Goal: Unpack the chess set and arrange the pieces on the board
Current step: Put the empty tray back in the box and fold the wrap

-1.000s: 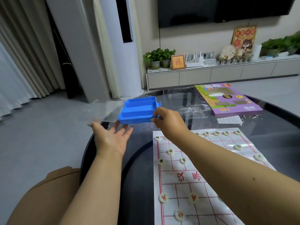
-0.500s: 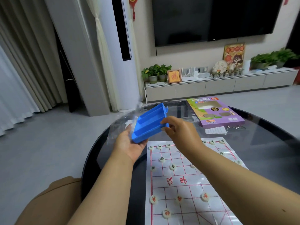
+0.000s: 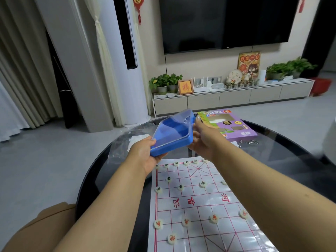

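A blue plastic piece tray (image 3: 172, 132) with a clear lid over it hangs tilted above the table's far side. My left hand (image 3: 143, 153) grips its near left corner, thumb on top. My right hand (image 3: 203, 140) holds its right edge, fingers curled behind it. Below lies the white paper board (image 3: 200, 204) with red grid lines. Round white chess pieces (image 3: 185, 222) with red or dark characters stand on it in rows; my right forearm hides the board's right part.
The board lies on a round dark glass table (image 3: 291, 160). A purple game box (image 3: 231, 124) sits at the far side, with a paper slip and keys (image 3: 249, 142) beside it. Crumpled clear plastic wrap (image 3: 125, 142) lies at the far left.
The tray was open and held only by my right hand; my left hand rose under it and took hold. The clear lid now covers the tray. The camera has tilted up.
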